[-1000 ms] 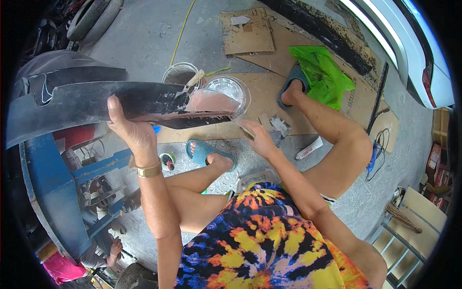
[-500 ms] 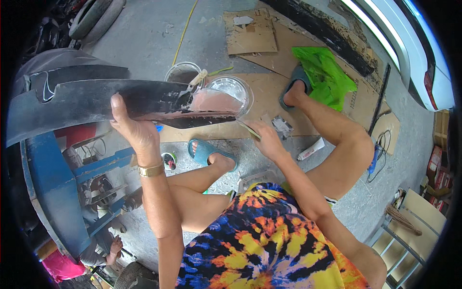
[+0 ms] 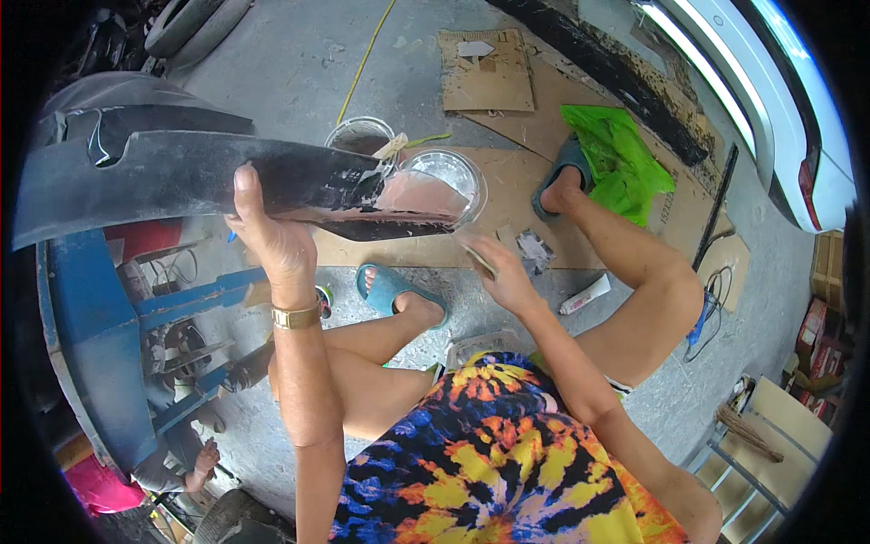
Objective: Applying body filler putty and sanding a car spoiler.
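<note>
I see the left hand (image 3: pixel 276 243) clamped on the panel (image 3: pixel 313 179) — probably to steady it. The right hand (image 3: pixel 504 274), apart, grips a scraper (image 3: pixel 481 262) near the panel's right end.

Left grip (image 3: pixel 279 247) clasps, thumb (image 3: pixel 247 192) up; right grip (image 3: pixel 501 272) pinches.
</note>
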Available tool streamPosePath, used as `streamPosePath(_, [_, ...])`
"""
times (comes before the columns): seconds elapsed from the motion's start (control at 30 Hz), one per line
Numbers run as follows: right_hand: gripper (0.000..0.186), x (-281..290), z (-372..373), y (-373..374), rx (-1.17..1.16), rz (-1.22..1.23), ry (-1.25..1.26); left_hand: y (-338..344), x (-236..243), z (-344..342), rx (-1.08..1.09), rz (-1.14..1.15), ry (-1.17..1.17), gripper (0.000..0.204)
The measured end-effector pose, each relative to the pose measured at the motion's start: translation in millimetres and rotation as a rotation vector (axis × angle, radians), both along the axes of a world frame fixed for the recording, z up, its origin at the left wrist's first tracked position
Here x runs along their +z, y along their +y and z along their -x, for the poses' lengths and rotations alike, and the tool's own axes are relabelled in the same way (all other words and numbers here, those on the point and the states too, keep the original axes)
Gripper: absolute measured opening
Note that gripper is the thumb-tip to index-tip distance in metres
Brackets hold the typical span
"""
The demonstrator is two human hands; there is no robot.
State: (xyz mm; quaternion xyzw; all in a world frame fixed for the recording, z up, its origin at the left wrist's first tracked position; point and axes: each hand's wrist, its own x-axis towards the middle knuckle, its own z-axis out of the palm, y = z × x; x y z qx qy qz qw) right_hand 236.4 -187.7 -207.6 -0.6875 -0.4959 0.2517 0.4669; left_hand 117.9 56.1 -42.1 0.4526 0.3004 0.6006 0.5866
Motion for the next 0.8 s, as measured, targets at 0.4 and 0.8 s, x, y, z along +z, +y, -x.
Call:
streamPosePath(0.4, [0.047,28,12,19,-0.011,-0.039,-0.017,-3,-1,5,-0.039,0.028,0.016,0.042])
streamPosePath(0.8, [0.053,16,15,17,-0.05,-0.023,0.06,-7,-2,6,-0.019,0.012,0.048,0.049])
